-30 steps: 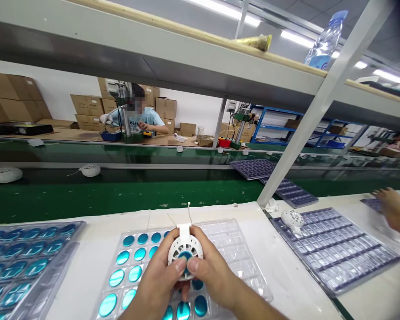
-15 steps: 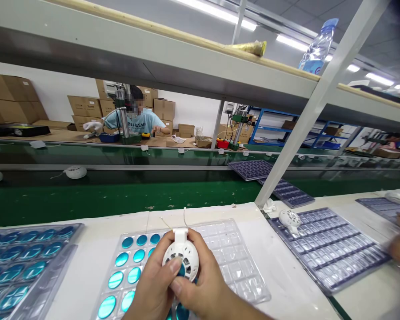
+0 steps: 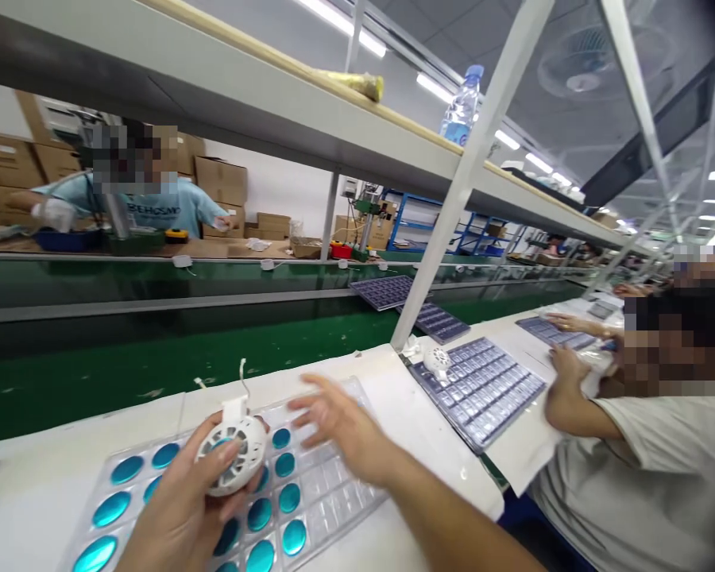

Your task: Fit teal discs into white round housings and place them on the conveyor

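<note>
My left hand [image 3: 182, 500] grips a round white slotted fan housing [image 3: 251, 449], its thumb pressed on the hub. A square tab and thin wires stick up from the housing's top edge. Beneath it lies a transparent plastic tray [image 3: 325, 516] with shiny blue discs [image 3: 289, 498] in several of its pockets; the hand and housing hide part of the discs. To the right, my right hand [image 3: 349, 429] hovers over the tray's pockets with its fingers spread, slightly blurred, holding nothing.
A second tray [image 3: 488, 397] on the right bears another white fan housing [image 3: 438, 362]. A co-worker [image 3: 649, 477] sits close by on that side. Beyond the bench runs a green conveyor [image 3: 125, 361]; a slanted metal post [image 3: 444, 238] rises at the bench's back edge.
My right hand has come off the fan housing and moved right, opening. The left hand alone keeps hold of it, now tilted. The view has swung right, showing more of the co-worker.
</note>
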Motion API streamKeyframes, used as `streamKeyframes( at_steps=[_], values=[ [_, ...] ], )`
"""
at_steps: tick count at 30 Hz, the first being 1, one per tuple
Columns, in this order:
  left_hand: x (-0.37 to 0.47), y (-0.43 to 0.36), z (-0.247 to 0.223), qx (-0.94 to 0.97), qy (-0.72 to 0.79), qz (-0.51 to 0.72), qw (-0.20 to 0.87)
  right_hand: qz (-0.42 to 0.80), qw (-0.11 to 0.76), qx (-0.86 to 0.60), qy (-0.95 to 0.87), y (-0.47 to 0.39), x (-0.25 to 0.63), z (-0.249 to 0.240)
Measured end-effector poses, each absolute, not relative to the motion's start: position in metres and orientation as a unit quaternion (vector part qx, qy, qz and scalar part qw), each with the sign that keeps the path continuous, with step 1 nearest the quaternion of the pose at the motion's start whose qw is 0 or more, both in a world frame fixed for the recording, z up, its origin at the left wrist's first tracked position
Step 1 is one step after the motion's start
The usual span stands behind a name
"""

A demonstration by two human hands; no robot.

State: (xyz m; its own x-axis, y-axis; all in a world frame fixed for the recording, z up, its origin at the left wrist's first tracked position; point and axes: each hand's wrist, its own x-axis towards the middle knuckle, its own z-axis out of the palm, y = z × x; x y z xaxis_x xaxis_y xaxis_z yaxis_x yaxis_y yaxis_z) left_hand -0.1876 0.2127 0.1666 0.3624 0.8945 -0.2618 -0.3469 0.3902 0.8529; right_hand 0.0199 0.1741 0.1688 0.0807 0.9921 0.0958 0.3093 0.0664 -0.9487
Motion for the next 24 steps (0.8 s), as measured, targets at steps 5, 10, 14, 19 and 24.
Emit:
streamKeyframes(
  at_steps=[5,10,14,19,24],
  values=[
    [-0.196,0.248,0.160,0.278,0.448,0.518,0.673,0.066,0.465,-0.824,-0.318,0.166,0.152,0.171],
    [-0.197,0.259,0.170,0.206,0.397,0.587,0.675,0.031,0.369,-0.893,-0.258,0.163,0.216,0.161],
    [-0.199,0.252,0.175,0.218,0.375,0.577,0.692,0.032,0.345,-0.891,-0.292,0.160,0.206,0.164],
    [-0.189,0.232,0.174,0.281,0.400,0.524,0.697,0.097,0.381,-0.800,-0.453,0.156,0.112,0.174],
    [-0.172,0.202,0.181,0.315,0.311,0.420,0.792,0.220,0.419,-0.604,-0.641,0.173,-0.005,0.176]
  ],
)
